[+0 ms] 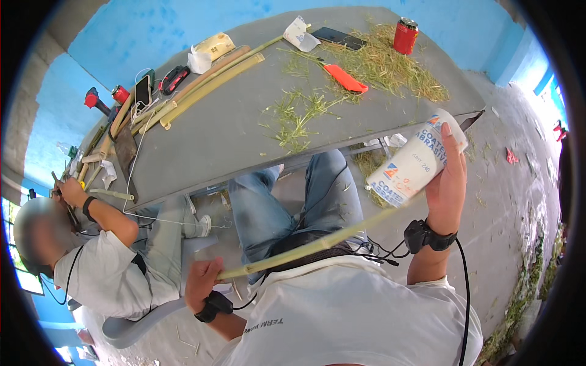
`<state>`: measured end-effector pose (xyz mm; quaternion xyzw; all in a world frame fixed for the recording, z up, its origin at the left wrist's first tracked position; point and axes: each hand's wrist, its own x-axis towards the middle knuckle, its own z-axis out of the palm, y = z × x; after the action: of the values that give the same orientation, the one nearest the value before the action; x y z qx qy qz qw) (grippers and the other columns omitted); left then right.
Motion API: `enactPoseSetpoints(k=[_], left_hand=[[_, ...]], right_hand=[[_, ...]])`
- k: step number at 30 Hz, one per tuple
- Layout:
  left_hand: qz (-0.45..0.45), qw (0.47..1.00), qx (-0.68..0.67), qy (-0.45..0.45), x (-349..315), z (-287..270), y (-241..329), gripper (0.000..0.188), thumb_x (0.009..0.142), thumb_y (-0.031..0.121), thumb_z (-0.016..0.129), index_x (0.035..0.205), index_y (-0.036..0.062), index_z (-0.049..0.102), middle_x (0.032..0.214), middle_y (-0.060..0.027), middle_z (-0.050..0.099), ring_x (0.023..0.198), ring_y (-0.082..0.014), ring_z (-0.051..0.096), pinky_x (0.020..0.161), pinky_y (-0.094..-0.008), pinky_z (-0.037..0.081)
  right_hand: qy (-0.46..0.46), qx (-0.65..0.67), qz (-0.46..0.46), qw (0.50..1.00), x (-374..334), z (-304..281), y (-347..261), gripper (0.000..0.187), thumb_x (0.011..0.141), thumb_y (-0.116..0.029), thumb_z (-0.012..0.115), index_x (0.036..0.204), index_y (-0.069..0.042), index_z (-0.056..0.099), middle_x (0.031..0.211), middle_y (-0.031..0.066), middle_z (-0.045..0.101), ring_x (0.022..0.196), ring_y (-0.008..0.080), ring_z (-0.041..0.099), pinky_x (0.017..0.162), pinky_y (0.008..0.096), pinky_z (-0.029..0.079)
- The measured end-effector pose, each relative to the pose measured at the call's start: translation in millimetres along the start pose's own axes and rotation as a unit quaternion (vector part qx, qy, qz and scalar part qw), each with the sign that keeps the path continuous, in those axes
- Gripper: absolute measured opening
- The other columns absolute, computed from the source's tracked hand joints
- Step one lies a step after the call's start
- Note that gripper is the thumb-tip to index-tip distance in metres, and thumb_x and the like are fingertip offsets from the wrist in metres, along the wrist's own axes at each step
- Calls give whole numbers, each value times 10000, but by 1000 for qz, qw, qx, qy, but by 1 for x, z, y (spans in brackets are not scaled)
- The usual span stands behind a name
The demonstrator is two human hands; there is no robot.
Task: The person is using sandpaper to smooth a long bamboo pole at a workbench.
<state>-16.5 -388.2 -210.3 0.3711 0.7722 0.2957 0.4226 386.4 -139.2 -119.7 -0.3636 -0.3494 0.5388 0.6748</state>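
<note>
A long, thin green-yellow bamboo stick (pixel 305 248) runs slantwise across my lap, rising to the right. My left hand (pixel 203 282) is closed round its left end. On the right, my right hand (pixel 447 177) grips a sheet of sandpaper (pixel 400 168) with its white printed backing outward and my thumb along its upper edge. The sheet is curled, and its lower edge meets the stick's far end. Whether the sandpaper wraps fully round the stick is hidden.
On the grey table (pixel 213 134) lie bamboo shavings (pixel 390 64), an orange-handled tool (pixel 346 78), a dark phone (pixel 337 38), a red can (pixel 405 36) and several bamboo poles (pixel 207 91). A co-worker (pixel 116 262) sits close on my left, handling something.
</note>
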Motion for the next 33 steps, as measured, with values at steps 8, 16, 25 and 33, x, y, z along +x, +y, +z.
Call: enactPoseSetpoints(k=[8,16,25,33], left_hand=[[16,999,44,26,2,-1,2,491,975,368,547,687,-23,616,531,-15,516,502,-61,459,466,-259,333],[28,982,-85,166,1,6,-3,461,987,352,542,682,10,591,561,1,523,504,-60,481,457,-218,350],[44,993,-65,84,0,8,0,516,987,393,536,674,-9,619,556,-23,565,494,-65,500,440,-219,349],[58,995,-50,56,6,21,14,537,986,419,525,685,-17,618,557,-23,560,498,-60,483,451,-227,360]], right_hand=[[7,53,-9,999,-5,-1,0,348,945,-231,612,1196,5,556,1088,84,640,982,171,641,846,338,519],[-50,-8,88,995,-8,1,4,398,937,-172,521,1266,51,496,1206,120,612,1088,209,617,917,347,495],[-62,69,92,991,-4,4,17,524,874,-158,522,1355,3,390,1242,150,558,1138,228,573,957,355,478],[-90,27,100,991,-3,16,37,598,987,-436,462,1353,31,386,1248,164,582,1142,262,587,929,401,499]])
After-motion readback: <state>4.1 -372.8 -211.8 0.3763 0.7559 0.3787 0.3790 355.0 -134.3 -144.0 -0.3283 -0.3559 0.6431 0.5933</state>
